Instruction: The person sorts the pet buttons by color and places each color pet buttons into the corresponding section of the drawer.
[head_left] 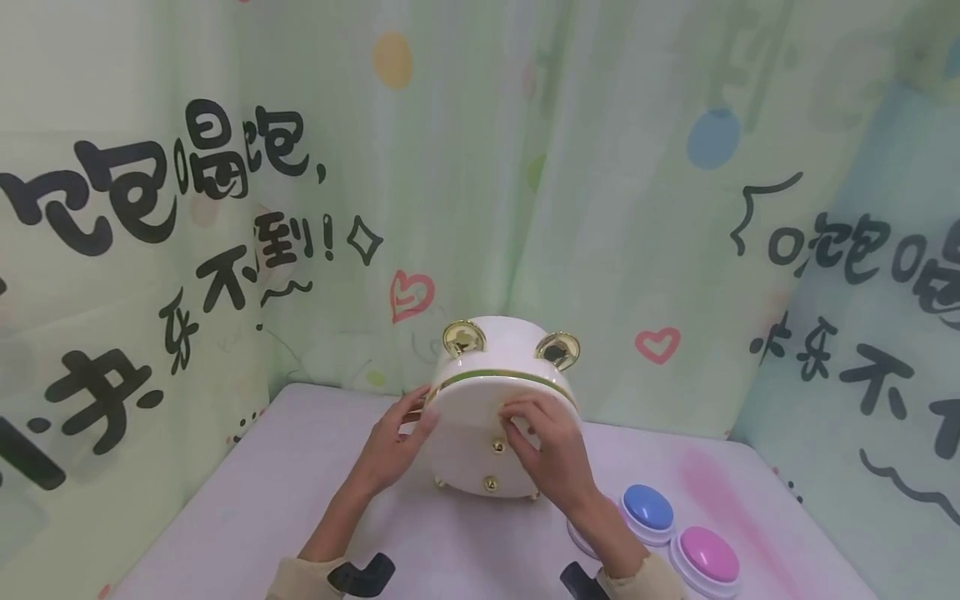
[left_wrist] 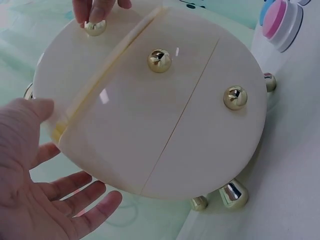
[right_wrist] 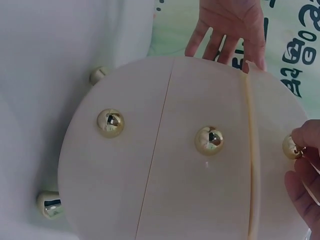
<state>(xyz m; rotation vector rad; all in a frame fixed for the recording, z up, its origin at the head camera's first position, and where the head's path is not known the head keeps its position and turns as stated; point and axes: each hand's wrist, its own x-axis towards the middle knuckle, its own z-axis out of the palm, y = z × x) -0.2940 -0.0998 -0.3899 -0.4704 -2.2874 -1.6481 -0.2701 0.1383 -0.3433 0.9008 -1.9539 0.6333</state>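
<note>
A round white jewelry box (head_left: 465, 442) with gold ears and gold feet stands on the table; its front carries three drawers, each with a gold ball knob. The top drawer (left_wrist: 65, 65) juts out a little past the middle drawer (right_wrist: 200, 190). Finger and thumb of my right hand (head_left: 551, 446) pinch the top knob (right_wrist: 292, 146). On the box's left side is my left hand (head_left: 392, 450), its fingers spread and fairly straight along the edge, thumb by the top drawer's end. The middle knob (left_wrist: 159, 60) and lower knob (left_wrist: 235, 97) are untouched.
To the right on the pale table (head_left: 315, 450) sit a blue push button (head_left: 648, 507) and a pink push button (head_left: 709, 553) on white bases; another base is partly hidden behind my right forearm. Printed curtains (head_left: 480, 167) enclose the table's back and sides.
</note>
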